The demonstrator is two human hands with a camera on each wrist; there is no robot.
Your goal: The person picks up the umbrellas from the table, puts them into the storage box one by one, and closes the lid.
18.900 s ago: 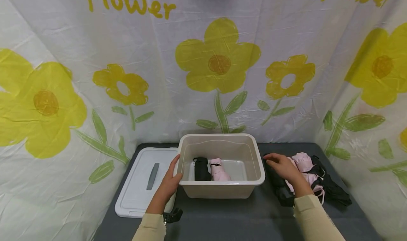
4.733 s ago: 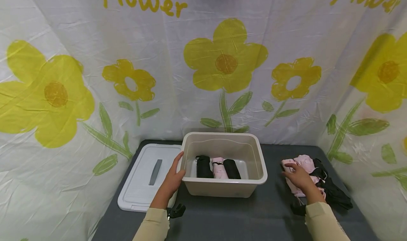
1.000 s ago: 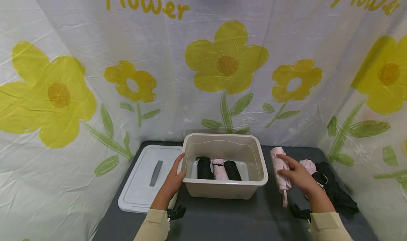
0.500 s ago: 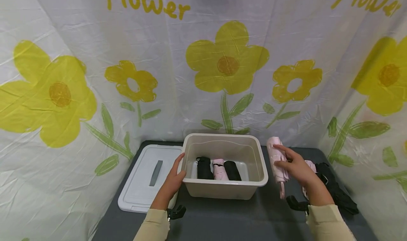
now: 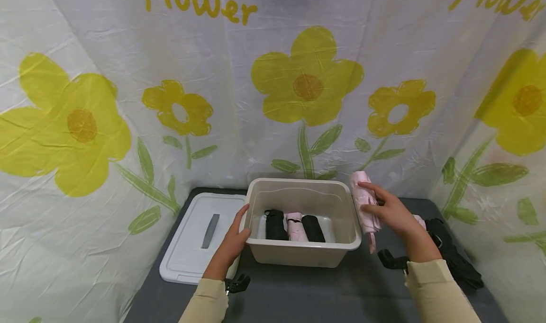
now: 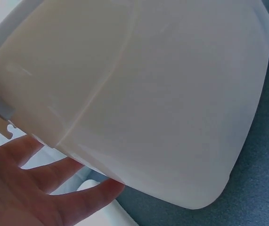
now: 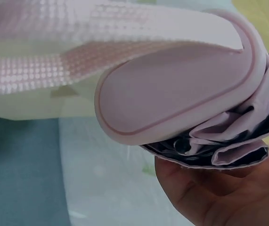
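My right hand (image 5: pixel 390 214) grips a folded pink umbrella (image 5: pixel 364 201) in the air by the right wall of the beige bin (image 5: pixel 294 256). The right wrist view shows its flat handle end (image 7: pixel 172 94) and a dangling wrist strap (image 7: pixel 40 70). Spread and fairly straight, the fingers of my left hand (image 5: pixel 232 242) rest against the bin's left side; the left wrist view shows fingertips on its outer wall (image 6: pixel 162 108). Inside the bin a black folded umbrella (image 5: pixel 276 226), a pink one (image 5: pixel 296 227) and another black one (image 5: pixel 313 229) lie side by side.
A white lid (image 5: pixel 187 247) with a grey handle lies left of the bin on the dark grey table (image 5: pixel 307 294). More black and pink folded items (image 5: pixel 456 256) are piled at the right, partly behind my right forearm. A flower-printed curtain (image 5: pixel 230 100) hangs behind.
My right hand has lifted the pink umbrella off the right-hand pile and carried it left and up to the bin's side. Earlier, a second black umbrella came into the bin. My left hand stays put.
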